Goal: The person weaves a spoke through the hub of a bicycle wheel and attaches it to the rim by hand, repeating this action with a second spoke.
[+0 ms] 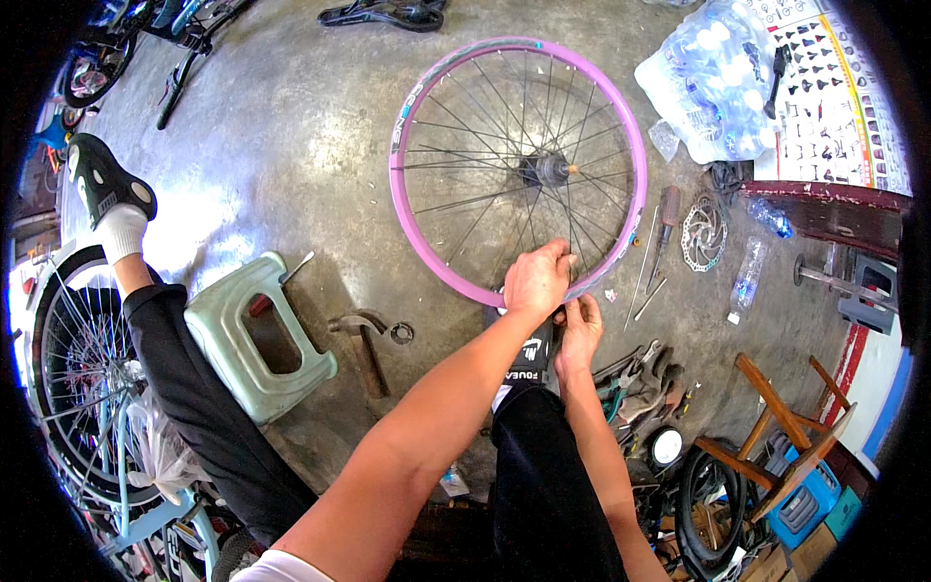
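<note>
A bicycle wheel without a tyre [400, 160] has a purple rim, dark spokes and a dark hub [551, 170]. Its near edge rests by my right leg, above my black shoe [529, 364]. My left hand [536, 283] is closed on the near rim, fingers curled over its inner side beside the spokes. Just to the right and nearer, my right hand [579, 338] pinches at the outer edge of the same rim. Whether a small part lies under the fingertips is hidden.
Left are a pale green stool [233, 361], a hammer [365, 364] and a metal ring [401, 333]. Right lie a screwdriver [668, 218], a brake disc [704, 236], pliers [621, 383] and a plastic bottle [747, 276]. Wrapped bottles [703, 87] stand behind; a wooden stool [776, 436] is near right.
</note>
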Demonstrator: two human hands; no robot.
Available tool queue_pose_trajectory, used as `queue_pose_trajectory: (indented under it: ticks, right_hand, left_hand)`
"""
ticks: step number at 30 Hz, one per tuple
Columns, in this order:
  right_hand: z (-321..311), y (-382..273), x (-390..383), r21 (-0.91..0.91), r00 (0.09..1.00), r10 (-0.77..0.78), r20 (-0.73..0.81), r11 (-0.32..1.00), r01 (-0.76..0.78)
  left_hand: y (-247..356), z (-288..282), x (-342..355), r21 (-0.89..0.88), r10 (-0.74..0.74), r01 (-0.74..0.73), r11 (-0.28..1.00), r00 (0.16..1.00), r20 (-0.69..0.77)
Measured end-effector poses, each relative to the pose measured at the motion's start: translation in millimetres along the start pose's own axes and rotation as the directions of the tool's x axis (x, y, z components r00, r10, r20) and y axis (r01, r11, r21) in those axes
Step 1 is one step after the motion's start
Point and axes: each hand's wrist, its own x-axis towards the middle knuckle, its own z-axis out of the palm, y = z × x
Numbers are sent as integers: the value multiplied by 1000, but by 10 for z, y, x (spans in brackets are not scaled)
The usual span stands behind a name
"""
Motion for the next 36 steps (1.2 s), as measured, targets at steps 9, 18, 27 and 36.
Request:
queue_pose_trajectory:
  ticks: [9,18,27,36]
  right_hand:
    - [-83,65,65,4,999,-31,37,1000,31]
    - [-25,-70,23,-42,997,-3,76,999,6]
    - [-43,-31,68,-33,998,-21,62,999,23]
    - [-4,-40,24,-68,998,-43,41,997,46]
  left_hand:
    - [7,25,8,3,7,-7,1000,1000,-4]
    - [-19,23,19,26,32,-32,999,999,-21]
    - [-18,35,14,28,46,-45,999,997,-54]
    - [-17,44,24,60,67,-63,996,996,-64]
